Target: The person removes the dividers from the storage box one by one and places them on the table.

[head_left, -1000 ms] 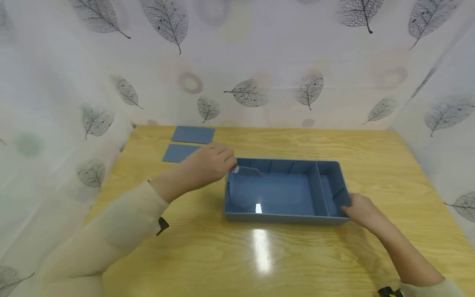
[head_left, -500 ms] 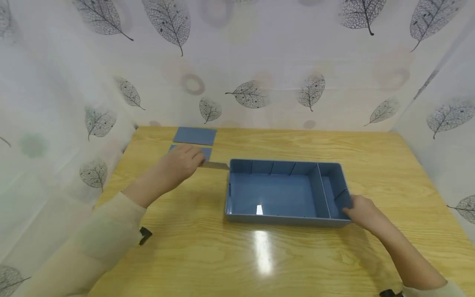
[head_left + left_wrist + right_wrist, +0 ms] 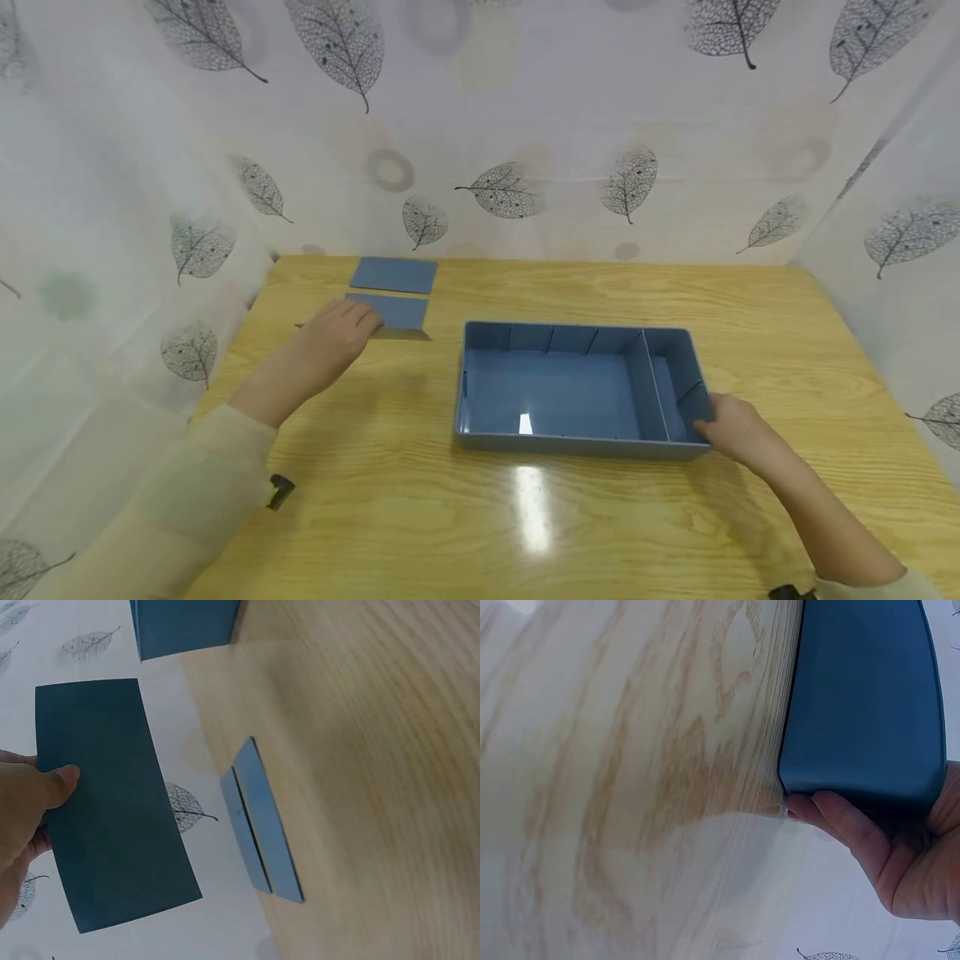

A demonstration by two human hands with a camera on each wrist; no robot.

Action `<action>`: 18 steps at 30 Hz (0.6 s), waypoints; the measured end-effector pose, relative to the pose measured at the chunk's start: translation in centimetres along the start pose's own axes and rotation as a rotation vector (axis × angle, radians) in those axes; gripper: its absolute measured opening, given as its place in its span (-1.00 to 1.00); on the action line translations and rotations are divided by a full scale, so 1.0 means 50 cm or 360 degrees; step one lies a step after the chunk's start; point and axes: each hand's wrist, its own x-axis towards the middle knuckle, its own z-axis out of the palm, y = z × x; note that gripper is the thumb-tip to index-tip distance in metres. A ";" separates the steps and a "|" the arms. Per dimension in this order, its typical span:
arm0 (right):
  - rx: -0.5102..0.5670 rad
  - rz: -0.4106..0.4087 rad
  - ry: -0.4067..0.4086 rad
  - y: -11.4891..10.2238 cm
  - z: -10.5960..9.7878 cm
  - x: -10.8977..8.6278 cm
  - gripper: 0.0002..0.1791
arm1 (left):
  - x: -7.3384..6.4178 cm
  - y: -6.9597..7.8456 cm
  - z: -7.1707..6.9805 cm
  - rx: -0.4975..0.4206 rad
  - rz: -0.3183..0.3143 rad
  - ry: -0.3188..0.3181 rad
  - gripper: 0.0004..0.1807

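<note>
My left hand [image 3: 333,343] pinches a thin rectangular blue divider panel [image 3: 112,810] by one long edge. In the left wrist view the thumb lies on the panel's near face; in the head view the panel is nearly edge-on above the table's left side. Just behind it, two matching flat panels [image 3: 393,275] lie on the tabletop, one in front of the other. My right hand [image 3: 738,427] grips the right end of a blue box [image 3: 581,447], thumb over the rim and fingers against the outside. Inside, one crosswise partition [image 3: 654,387] separates a narrow right compartment from a wide left one.
The box stands on a wood-grain table [image 3: 390,500]. A whitish curtain [image 3: 555,100] with leaf prints rises behind the table and along both sides. A bright light reflection shows on the tabletop in front of the box.
My left hand has drawn the held panel leftward, from over the box's left end to beside the two lying panels. The right hand and box have stayed put.
</note>
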 end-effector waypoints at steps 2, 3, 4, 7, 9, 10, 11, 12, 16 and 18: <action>0.0002 0.0008 -0.0007 0.000 -0.001 -0.001 -0.37 | -0.007 -0.001 0.006 -0.0005 -0.0015 -0.0024 -0.68; 0.0004 0.0010 -0.0007 0.001 -0.001 -0.001 -0.37 | -0.010 -0.002 0.010 -0.0010 -0.0020 -0.0032 -0.68; 0.0004 0.0012 -0.0009 0.000 -0.001 -0.001 -0.37 | -0.015 -0.003 0.013 -0.0018 -0.0026 -0.0039 -0.67; 0.0004 0.0002 0.0005 0.000 0.000 -0.001 -0.38 | -0.028 -0.007 0.027 -0.0035 -0.0046 -0.0064 -0.66; 0.0001 -0.0005 0.0014 0.000 0.000 -0.002 -0.40 | -0.035 -0.010 0.037 -0.0041 -0.0063 -0.0096 -0.65; -0.0001 -0.0005 0.0015 -0.001 0.000 -0.002 -0.40 | -0.038 -0.012 0.041 -0.0036 -0.0072 -0.0117 -0.66; -0.0001 -0.0002 0.0013 0.000 0.000 -0.002 -0.40 | -0.041 -0.013 0.046 -0.0030 -0.0082 -0.0139 -0.65; -0.0001 0.0003 0.0008 -0.001 0.000 -0.002 -0.40 | -0.043 -0.015 0.050 -0.0018 -0.0091 -0.0162 -0.65; 0.0003 0.0023 -0.0010 0.001 -0.001 -0.001 -0.38 | -0.047 -0.019 0.061 0.0026 -0.0129 -0.0227 -0.66; 0.0000 0.0023 -0.0008 0.001 0.000 -0.001 -0.38 | -0.050 -0.019 0.066 0.0037 -0.0149 -0.0255 -0.66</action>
